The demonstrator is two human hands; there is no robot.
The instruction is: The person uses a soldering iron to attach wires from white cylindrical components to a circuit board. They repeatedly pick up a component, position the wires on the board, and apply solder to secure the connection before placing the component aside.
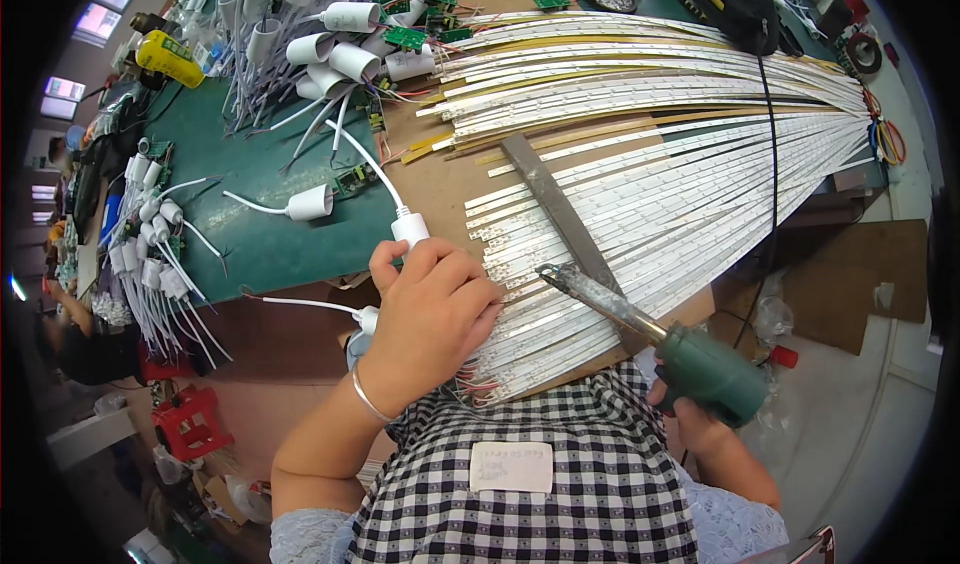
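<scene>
My left hand (440, 289) is closed over the left ends of the LED strips, its fingers curled around a white plastic end cap (409, 227) with a white cable running up from it. What lies under the fingers is hidden. In my right hand (690, 419) is a soldering iron (715, 369), gripped by its green handle. Its dark tip (548, 274) points left, above the white LED strips (650, 199) and a little right of my left fingers. A flat dark metal bar (560, 204) lies across the strips. Another white cap (367, 319) with a cable shows beside my left wrist.
White caps with cables and green circuit boards (405, 39) pile up at the far left of the green table (300, 154). A loose cap (310, 202) lies nearer. A black cord (770, 144) crosses the strips at right. A red stool (190, 419) stands on the floor.
</scene>
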